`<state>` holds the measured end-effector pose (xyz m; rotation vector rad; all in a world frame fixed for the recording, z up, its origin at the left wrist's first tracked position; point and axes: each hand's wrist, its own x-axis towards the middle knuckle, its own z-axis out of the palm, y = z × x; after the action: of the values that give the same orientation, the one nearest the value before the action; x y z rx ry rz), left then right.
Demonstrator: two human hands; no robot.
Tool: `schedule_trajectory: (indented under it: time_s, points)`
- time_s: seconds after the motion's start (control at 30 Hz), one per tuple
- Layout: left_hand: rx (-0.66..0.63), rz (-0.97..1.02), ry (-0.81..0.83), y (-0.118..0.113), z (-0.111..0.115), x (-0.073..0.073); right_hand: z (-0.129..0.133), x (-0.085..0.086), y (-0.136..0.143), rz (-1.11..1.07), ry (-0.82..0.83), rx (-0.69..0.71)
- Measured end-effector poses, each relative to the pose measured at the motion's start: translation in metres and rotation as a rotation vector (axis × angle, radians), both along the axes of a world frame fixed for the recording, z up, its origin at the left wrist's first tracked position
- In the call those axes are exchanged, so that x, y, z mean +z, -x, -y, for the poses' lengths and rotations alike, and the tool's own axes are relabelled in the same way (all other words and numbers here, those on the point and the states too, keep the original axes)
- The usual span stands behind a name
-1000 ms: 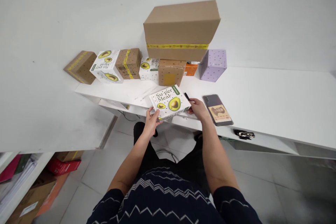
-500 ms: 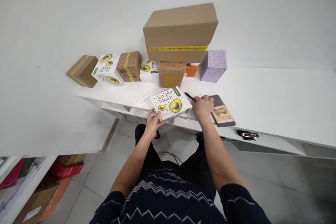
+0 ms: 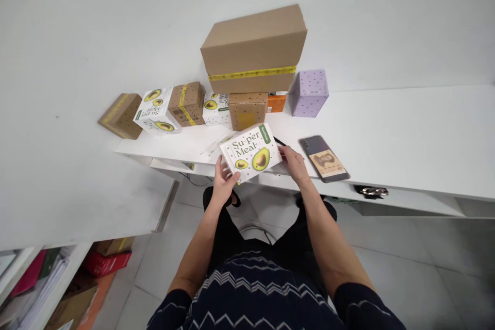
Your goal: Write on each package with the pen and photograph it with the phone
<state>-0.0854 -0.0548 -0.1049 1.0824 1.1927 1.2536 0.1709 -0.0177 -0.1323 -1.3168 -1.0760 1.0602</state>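
Note:
A white Su-per Meal box [image 3: 251, 152] with avocado pictures is tilted above the front edge of the white desk [image 3: 386, 139]. My left hand [image 3: 225, 179] grips its lower left corner, thumb on top. At the box's right edge is my right hand [image 3: 294, 163], its fingers closed on the box's side and partly hidden. A black pen [image 3: 280, 142] lies beside the box, just behind my right hand; part of it is hidden. To the right of that hand, a dark phone [image 3: 324, 159] with a picture on its back lies on the desk.
Behind stand a large brown carton [image 3: 255, 49], a small brown box [image 3: 247, 111], a purple box [image 3: 310, 94], an orange box [image 3: 276, 103] and several brown and white boxes at the left. A shiny metal object [image 3: 372, 192] sits at the desk's front edge.
My right hand has let go of the pen and moved left to the box's right edge. The box, still in my left hand, is tilted more upright. The camera view has shifted slightly.

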Motion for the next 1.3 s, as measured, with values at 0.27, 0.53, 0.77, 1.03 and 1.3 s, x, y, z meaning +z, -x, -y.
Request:
schedule_trajectory:
  time_s: [0.27,0.53,0.77,1.03,1.3]
  points:
    - [-0.038,-0.464,-0.249,0.025,-0.026,-0.021,-0.009,0.0,0.006,-0.029,-0.011,0.047]
    - [0.082,-0.643,-0.429,0.026,-0.04,-0.018,-0.008,-0.003,0.008,-0.075,-0.018,0.045]
    - [0.051,-0.52,-0.216,0.03,-0.026,-0.01,-0.003,0.003,0.008,0.079,-0.047,0.067]
    - [0.114,-0.042,0.12,0.021,-0.01,-0.012,0.0,0.01,0.013,0.19,-0.015,0.04]
    - [0.045,0.066,0.21,0.015,0.0,-0.003,0.001,0.012,0.015,0.183,-0.022,0.023]
